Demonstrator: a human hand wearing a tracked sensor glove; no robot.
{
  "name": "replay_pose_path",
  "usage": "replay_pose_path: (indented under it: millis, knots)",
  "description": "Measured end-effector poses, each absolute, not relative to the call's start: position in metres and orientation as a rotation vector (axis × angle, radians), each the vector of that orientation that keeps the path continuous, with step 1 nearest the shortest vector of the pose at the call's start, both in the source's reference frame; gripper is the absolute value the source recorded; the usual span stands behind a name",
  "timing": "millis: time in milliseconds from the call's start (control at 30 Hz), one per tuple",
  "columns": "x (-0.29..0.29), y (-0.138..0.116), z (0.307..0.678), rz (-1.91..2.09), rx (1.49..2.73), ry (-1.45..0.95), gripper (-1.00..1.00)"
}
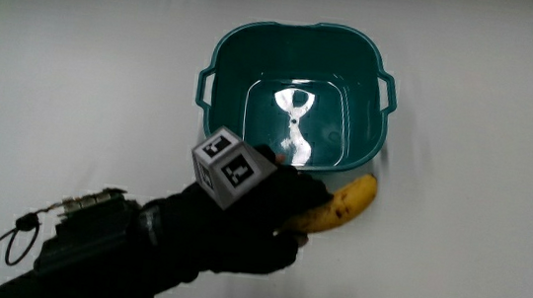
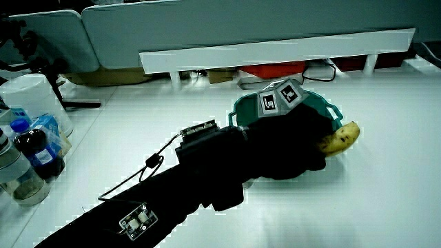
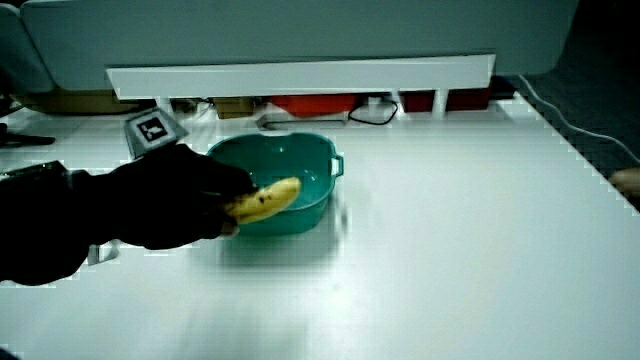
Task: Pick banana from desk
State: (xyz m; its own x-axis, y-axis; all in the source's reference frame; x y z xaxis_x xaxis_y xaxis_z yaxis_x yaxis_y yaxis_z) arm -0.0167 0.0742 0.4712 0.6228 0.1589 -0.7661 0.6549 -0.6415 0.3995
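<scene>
Hand (image 1: 260, 213): over the worktop (image 1: 76, 70), just beside the teal basin (image 1: 296, 107), nearer the person.
Fingers: clenched around one end of the banana (image 1: 345, 205).
Banana: against the basin's near wall, speckled.

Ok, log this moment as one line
hand: shut on banana | banana: beside basin, nearer the person | basin: empty | lift: cannot tell

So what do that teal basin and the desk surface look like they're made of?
The basin looks like moulded plastic, glossy: it has thin walls and moulded side handles, and an overhead light glares off its floor. The desk looks like a smooth white laminate or painted board, semi-matte with only soft reflections, though I can't be sure.
</scene>
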Motion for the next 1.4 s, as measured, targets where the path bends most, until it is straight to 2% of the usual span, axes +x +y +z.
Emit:
replay_pose_path:
  millis: [133,200,367,933,1333,1400]
  knots:
    - [-0.017,0.073,0.472,-0.934,2.185,0.674,1.0]
    - [-0.017,0.071,0.47,-0.946,2.159,0.654,1.0]
    - [-0.02,0.065,0.455,-0.967,2.166,0.686,1.0]
    - [-0.029,0.036,0.373,-1.005,2.164,0.825,1.0]
    - [-0.035,0.023,0.368,-0.995,2.192,0.828,1.0]
    - [-0.036,0.018,0.364,-0.962,2.244,0.861,1.0]
